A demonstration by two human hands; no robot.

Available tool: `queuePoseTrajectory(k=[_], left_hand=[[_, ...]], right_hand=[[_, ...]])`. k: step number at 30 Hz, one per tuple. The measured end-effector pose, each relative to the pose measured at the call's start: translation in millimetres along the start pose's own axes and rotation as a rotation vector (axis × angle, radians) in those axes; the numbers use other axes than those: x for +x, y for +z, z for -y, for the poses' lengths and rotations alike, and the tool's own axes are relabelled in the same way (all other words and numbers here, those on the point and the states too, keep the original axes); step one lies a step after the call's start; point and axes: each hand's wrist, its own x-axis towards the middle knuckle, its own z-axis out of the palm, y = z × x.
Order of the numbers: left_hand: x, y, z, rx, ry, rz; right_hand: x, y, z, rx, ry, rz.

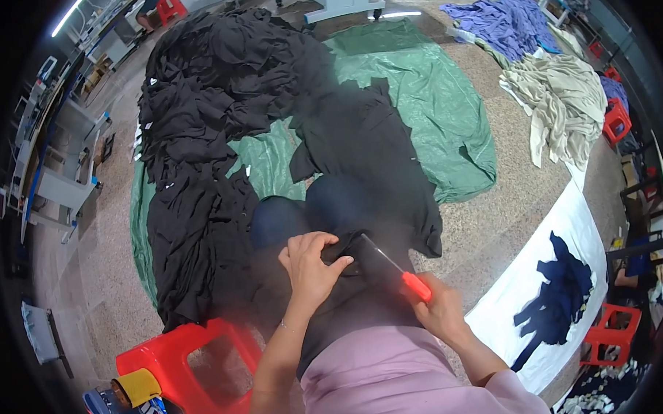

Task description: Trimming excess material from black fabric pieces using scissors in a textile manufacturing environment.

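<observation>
Across my lap lies a dark black garment (321, 298), and a fold of it stands up near the tool's tip. My left hand (309, 268) is curled at this fold, thumb and forefinger bent around the cloth; exactly how they pinch it is partly hidden. In my right hand (439, 307) is a red-handled tool (416, 285) with a long, thin metal shaft. Its tip points up and left and meets the raised cloth just beyond my left fingers. Another black garment (356, 135) is spread out ahead of my knees.
Black garments (219, 79) lie heaped ahead and left on a green sheet (451, 116). A red plastic stool (158, 354) stands by my left arm, with a yellow roll (137, 387) beside it. To the right, a white sheet (503, 300) bears dark cloth; cream garments (562, 91) lie beyond.
</observation>
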Motion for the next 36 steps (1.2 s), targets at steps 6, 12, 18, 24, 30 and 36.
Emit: queuePoseTrajectory(k=[6,12,18,24,30,36], left_hand=[[7.0,33.6,-5.3,-0.115,0.141,-0.148],[1.6,49.2,-3.5,-0.426,0.147,-0.300],[-2.5,50.1,0.9,-0.548,0.160,-0.336],[-6.8,55.1,3.9,-0.709,0.071,-0.362],[-4.7,49.3,-4.0,-0.557,0.158,-0.384],[-6.6,48.0,-2.8,-0.498,0.230,-0.374]], right_hand=[[-5.7,-8.6,-10.3,-0.039,0.056,0.004],[-6.4,-17.9,-7.0,0.041,0.030,0.010],[-2.6,-24.1,2.5,-0.020,-0.030,0.076],[-0.1,-23.9,3.7,-0.107,-0.041,0.136],[1.6,-20.9,8.1,-0.104,-0.108,0.094],[4.6,-20.7,8.3,-0.124,-0.103,0.102]])
